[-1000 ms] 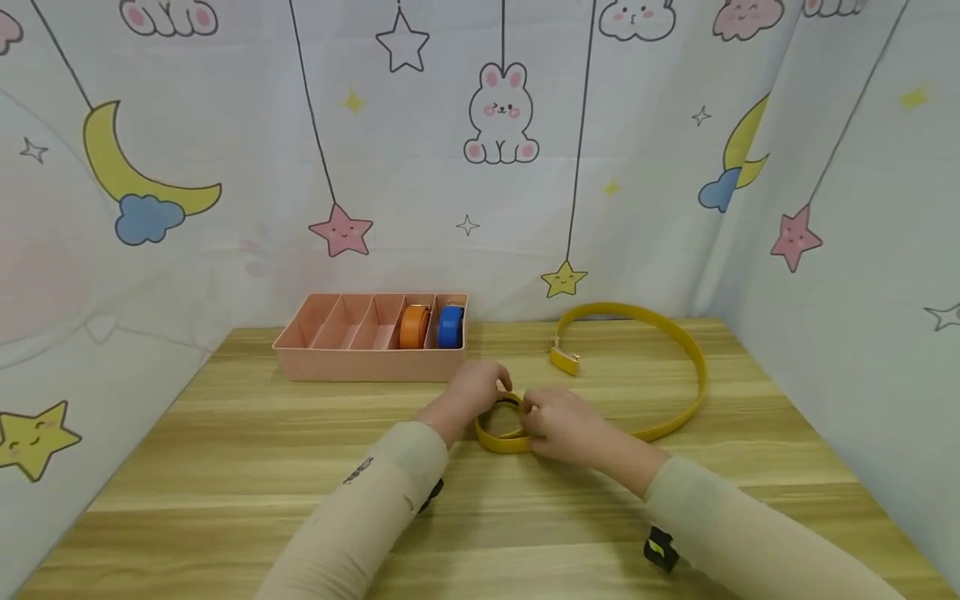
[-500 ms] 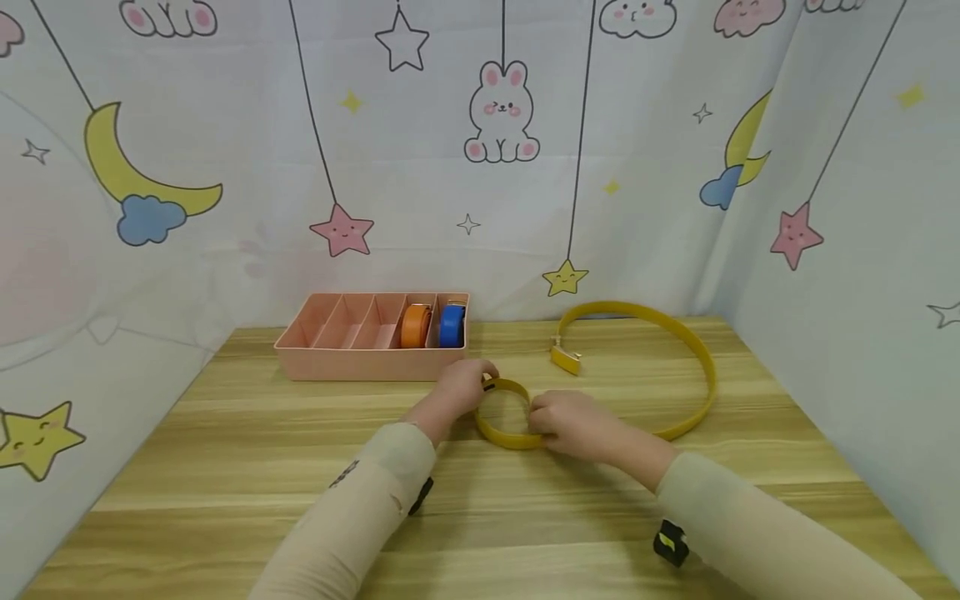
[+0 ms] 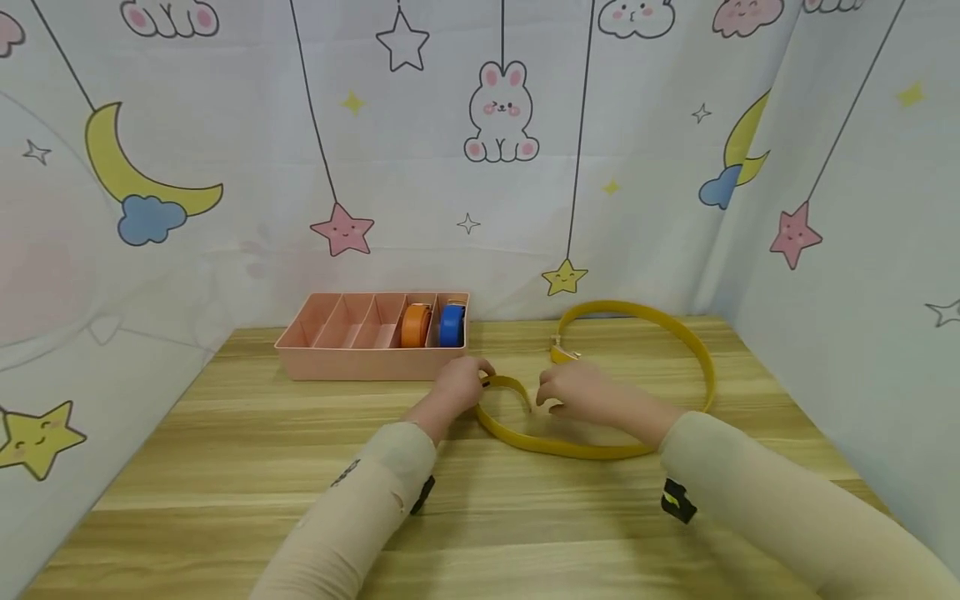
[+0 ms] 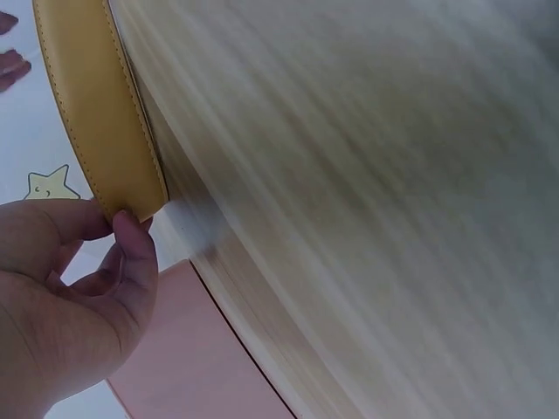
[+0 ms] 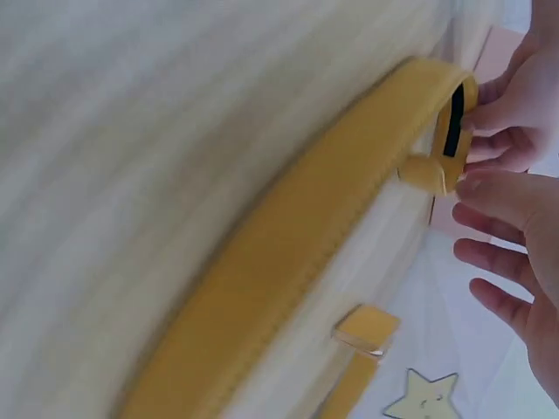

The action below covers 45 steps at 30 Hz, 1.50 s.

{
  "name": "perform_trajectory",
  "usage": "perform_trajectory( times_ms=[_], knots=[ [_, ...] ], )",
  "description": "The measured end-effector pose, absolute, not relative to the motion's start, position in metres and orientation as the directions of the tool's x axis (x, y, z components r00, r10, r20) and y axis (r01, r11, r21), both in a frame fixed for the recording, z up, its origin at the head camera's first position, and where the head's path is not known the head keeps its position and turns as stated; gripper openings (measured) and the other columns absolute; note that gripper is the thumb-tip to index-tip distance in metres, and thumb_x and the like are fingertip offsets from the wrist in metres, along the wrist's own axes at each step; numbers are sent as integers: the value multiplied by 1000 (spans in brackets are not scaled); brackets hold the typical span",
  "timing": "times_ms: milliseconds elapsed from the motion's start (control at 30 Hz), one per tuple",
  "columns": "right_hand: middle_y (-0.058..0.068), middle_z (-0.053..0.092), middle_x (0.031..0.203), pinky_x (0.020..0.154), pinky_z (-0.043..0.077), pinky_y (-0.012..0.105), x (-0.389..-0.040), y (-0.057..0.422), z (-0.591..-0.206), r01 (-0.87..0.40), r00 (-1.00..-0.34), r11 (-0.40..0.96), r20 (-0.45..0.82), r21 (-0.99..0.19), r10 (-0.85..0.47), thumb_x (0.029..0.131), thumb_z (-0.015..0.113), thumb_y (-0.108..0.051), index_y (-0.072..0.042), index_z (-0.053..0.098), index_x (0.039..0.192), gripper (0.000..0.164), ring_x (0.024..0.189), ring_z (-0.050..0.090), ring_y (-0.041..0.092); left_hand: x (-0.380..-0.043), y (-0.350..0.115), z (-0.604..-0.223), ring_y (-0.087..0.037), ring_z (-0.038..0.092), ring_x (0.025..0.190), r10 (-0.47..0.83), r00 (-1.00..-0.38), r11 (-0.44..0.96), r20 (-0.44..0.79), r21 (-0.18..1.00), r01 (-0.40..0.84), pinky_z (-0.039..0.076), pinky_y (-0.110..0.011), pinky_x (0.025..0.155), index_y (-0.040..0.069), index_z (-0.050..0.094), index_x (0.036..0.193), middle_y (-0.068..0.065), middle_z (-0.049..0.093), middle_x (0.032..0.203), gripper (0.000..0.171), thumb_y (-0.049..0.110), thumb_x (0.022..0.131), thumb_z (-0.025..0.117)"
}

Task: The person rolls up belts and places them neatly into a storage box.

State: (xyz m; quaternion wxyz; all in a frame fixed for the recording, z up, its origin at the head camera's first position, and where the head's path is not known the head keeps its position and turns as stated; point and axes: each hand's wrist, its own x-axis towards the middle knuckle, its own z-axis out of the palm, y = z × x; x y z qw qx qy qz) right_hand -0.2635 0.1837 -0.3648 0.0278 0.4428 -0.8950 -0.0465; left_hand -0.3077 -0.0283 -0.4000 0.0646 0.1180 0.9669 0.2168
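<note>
one yellow belt [image 3: 570, 451] on edge, left hand [image 3: 456, 389] pinching it; right hand [image 3: 588, 393] loose-fingered beside the tip [image 5: 424, 175]. for a neat coil, wind snugly, edges level.

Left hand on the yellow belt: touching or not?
Touching. The left wrist view shows it: the left hand pinches the yellow belt, with no gap where they meet.
</note>
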Motion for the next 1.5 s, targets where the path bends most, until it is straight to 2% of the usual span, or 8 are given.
perform_trajectory(
  times_ms=[167, 333, 467, 667, 800, 933, 1200, 1500],
  knots=[
    [-3, 63, 91, 73, 52, 30, -278, 169, -363, -839, -512, 494, -26, 228, -859, 77, 82, -12, -16, 78, 100, 23, 85, 62, 15, -307, -30, -399, -21, 59, 91, 281, -957, 859, -74, 465, 216, 50, -33, 81, 12, 73, 112, -7, 66, 114, 35, -8, 86, 61],
    [-5, 53, 75, 67, 48, 23, -291, 163, -374, -875, -431, 418, 1, 246, -902, 76, 83, -15, -14, 78, 81, 7, 70, 54, 11, -308, -30, -401, -20, 57, 86, 288, -955, 844, -74, 491, 217, 50, -31, 78, 11, 73, 111, -7, 66, 110, 35, -9, 85, 61],
    [-4, 45, 72, 59, 41, 22, -299, 165, -383, -851, -498, 497, 39, 167, -866, 77, 82, -19, -15, 75, 71, 10, 62, 45, 10, -308, -30, -403, -21, 58, 92, 294, -952, 835, -89, 509, 210, 50, -33, 84, 8, 71, 113, -8, 66, 108, 34, -10, 87, 59],
    [4, 65, 92, 73, 51, 29, -308, 160, -389, -767, -641, 641, 8, 27, -768, 83, 76, -9, -8, 74, 75, 9, 80, 61, 18, -305, -24, -403, -22, 56, 92, 308, -943, 835, -123, 510, 207, 49, -35, 88, 1, 65, 115, -9, 65, 106, 30, -8, 86, 62],
    [2, 66, 80, 68, 49, 31, -312, 148, -390, -650, -755, 751, -16, -110, -656, 86, 72, -5, -5, 70, 76, 10, 70, 57, 16, -303, -21, -403, -21, 54, 84, 312, -941, 838, -132, 506, 206, 49, -33, 81, 0, 62, 113, -8, 63, 100, 29, -6, 85, 64],
    [-1, 62, 71, 63, 47, 30, -313, 138, -393, -524, -845, 831, -9, -187, -535, 88, 73, -14, -6, 68, 79, 13, 64, 52, 13, -300, -20, -405, -21, 54, 81, 312, -941, 840, -128, 500, 211, 48, -32, 76, 0, 61, 112, -8, 63, 98, 29, -6, 83, 65],
    [9, 70, 95, 76, 52, 36, -321, 130, -399, -465, -878, 859, -16, -214, -479, 89, 72, -16, -1, 70, 103, 21, 84, 64, 22, -298, -16, -405, -23, 56, 85, 318, -940, 846, -127, 485, 221, 49, -35, 82, -2, 62, 114, -11, 66, 105, 31, -3, 83, 65],
    [-2, 69, 78, 67, 49, 29, -328, 127, -401, -460, -870, 834, -36, -305, -492, 87, 73, -13, -9, 76, 84, 6, 68, 56, 11, -301, -16, -403, -21, 59, 77, 323, -944, 875, -59, 399, 275, 50, -33, 73, 2, 69, 95, -6, 66, 88, 16, 8, 82, 75]
  ],
)
